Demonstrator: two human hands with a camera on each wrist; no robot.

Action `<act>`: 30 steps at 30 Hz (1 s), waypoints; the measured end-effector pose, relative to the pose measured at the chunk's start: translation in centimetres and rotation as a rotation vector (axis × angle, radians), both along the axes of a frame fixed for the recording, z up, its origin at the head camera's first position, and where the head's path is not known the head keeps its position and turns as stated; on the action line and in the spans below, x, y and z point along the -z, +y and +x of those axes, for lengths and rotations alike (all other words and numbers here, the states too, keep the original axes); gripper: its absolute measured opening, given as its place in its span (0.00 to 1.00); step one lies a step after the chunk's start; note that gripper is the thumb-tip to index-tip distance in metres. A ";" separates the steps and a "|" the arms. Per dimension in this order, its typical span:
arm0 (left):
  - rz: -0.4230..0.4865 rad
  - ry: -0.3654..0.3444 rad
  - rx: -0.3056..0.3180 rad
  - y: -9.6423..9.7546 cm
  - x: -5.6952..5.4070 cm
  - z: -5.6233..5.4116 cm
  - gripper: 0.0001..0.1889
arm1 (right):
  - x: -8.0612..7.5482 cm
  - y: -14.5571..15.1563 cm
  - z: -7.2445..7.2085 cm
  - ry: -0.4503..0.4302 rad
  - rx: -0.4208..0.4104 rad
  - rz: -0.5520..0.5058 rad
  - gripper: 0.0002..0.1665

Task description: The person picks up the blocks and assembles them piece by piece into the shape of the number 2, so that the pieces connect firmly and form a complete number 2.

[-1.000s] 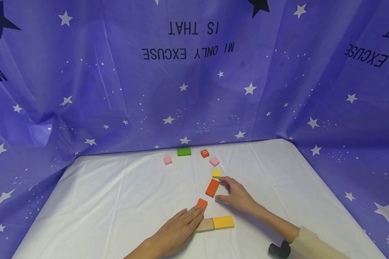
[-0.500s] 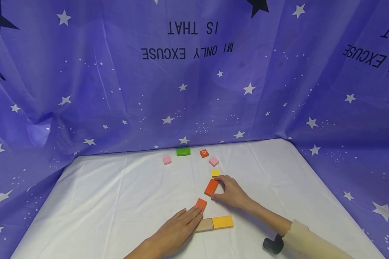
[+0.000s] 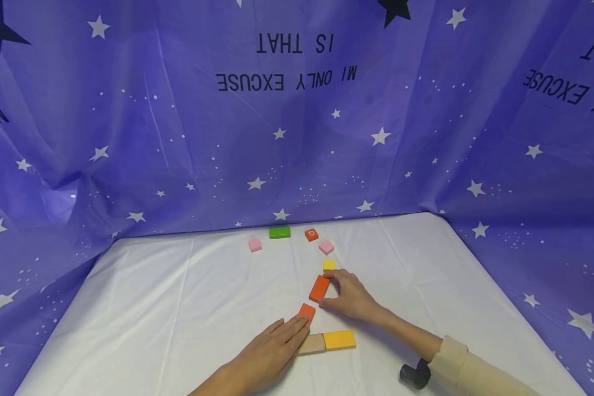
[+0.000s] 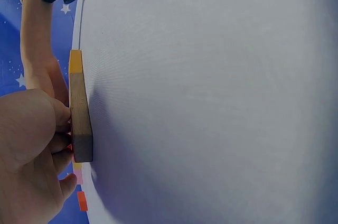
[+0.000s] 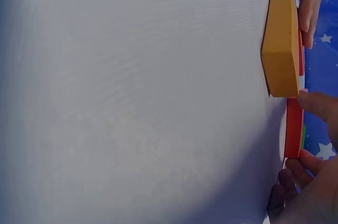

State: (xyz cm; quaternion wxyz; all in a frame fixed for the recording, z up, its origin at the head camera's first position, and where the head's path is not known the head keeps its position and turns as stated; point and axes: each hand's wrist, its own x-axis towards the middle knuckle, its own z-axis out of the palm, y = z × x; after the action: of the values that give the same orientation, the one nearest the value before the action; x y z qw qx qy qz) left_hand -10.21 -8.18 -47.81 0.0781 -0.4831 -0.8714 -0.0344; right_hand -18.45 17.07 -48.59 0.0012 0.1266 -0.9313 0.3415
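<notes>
1. Purple star-printed cloth (image 3: 297,121) hangs behind a white-covered table (image 3: 138,308).
2. The right hand (image 3: 348,297) — thumb at one end, fingertip at the other — pinches an oblong orange-red block (image 3: 319,289), flat, plain-topped and straight-edged, slanting near a small yellow block (image 3: 329,265).
3. The left hand (image 3: 274,349), unclenched, rests extended fingers on a second orange-red block (image 3: 307,312), partly covering it, near a tan wooden block (image 3: 312,344).

The right hand (image 3: 350,296) pinches an orange-red rectangular block (image 3: 318,289); the left hand (image 3: 271,347) rests on a nearer, flat orange-red block (image 3: 308,311).
</notes>
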 end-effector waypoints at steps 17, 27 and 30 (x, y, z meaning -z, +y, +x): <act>0.025 0.010 0.003 0.0 0.3 0.0 0.26 | -0.1 -0.6 0.2 0.007 -0.042 0.033 0.35; 0.004 -0.024 -0.017 0.1 0.1 0.0 0.25 | -0.1 -0.6 0.4 0.012 -0.054 0.031 0.35; 0.004 -0.021 -0.015 0.1 0.1 -0.1 0.25 | -0.2 -0.5 0.4 -0.002 -0.055 0.024 0.35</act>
State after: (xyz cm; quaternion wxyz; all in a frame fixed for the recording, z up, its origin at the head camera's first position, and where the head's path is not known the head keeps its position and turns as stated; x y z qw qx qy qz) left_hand -10.26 -8.05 -47.87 0.0702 -0.4761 -0.8756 -0.0407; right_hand -18.09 16.53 -48.38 -0.0106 0.1517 -0.9315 0.3305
